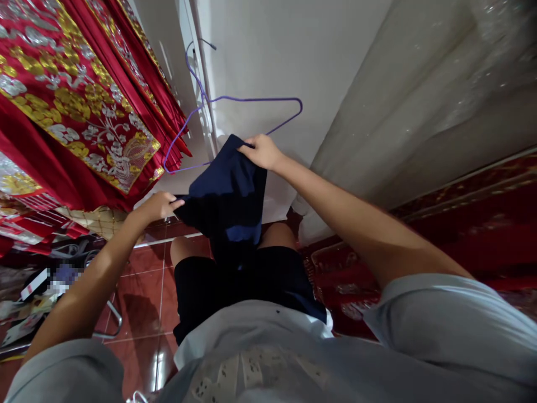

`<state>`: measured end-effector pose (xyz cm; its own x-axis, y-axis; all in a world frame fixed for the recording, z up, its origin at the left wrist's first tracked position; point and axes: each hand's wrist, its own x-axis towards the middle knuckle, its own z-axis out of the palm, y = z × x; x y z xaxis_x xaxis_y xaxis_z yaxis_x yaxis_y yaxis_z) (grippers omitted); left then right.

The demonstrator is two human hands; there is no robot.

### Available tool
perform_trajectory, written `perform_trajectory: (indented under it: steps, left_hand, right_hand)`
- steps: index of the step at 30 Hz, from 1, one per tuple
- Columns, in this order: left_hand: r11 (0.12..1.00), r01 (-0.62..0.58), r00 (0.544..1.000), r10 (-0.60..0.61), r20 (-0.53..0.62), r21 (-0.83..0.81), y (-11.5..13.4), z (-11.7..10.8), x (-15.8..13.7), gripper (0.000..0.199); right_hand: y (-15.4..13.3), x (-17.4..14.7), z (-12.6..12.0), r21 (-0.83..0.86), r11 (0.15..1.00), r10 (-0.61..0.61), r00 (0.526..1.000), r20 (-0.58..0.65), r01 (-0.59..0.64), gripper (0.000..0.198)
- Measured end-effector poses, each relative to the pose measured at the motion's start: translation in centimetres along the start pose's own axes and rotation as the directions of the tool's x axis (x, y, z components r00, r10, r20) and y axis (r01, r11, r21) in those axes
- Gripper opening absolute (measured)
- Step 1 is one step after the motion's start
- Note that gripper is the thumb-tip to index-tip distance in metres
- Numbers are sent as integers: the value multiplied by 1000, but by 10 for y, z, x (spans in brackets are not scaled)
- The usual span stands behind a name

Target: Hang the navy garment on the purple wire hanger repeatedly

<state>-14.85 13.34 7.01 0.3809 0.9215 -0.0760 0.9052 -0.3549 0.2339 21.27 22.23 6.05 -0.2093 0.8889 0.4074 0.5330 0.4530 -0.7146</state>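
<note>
A dark navy garment [229,187] hangs between my two hands, stretched along its upper edge; its exact kind I cannot tell. My left hand [161,206] pinches its left corner. At the upper right corner, my right hand [262,152] grips the cloth between thumb and fingers. Just behind the garment hangs a purple wire hanger [251,99], its lower bar partly covered by the cloth and my right hand. The lower part of the garment drops in front of my dark shorts, and the two are hard to tell apart.
Red cloths with gold and silver embroidery [96,112] hang at the left. A white door or panel [268,56] stands ahead. Plastic-covered pale fabric [403,101] and dark red patterned cloth [470,207] fill the right. Cluttered items [36,302] lie lower left, above red tiles [142,291].
</note>
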Motion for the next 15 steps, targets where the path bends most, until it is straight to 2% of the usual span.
perform_trajectory:
  steps: [2,4,6,10,13,15]
  left_hand:
    - [996,-56,980,43,-193,-63,-6,-17,0,44]
    - [984,-145,920,94,-381,-108,-4,-36,3,38]
    - [963,-228,860,130,-494,-142,9,-54,10,34]
    - [926,-298,843,141,-519,-233,52,-68,29,30]
    - [936,-292,787,120,-605,-195,73,-67,46,24]
    - [937,-301,752,118,-648,-178,74,-67,56,26]
  right_hand:
    - [-4,-7,-14,-58,997,47,996,-78,-52,45]
    - [-8,-10,-25,-45,993,106,988,-110,-112,44]
    - [-12,-12,-31,-4,990,143,985,-102,-144,42]
    - [-20,-22,-25,112,986,128,992,-9,-126,39]
    - [-26,-33,-17,149,985,80,995,63,-88,40]
    - [-28,-37,-19,116,993,15,999,51,-21,37]
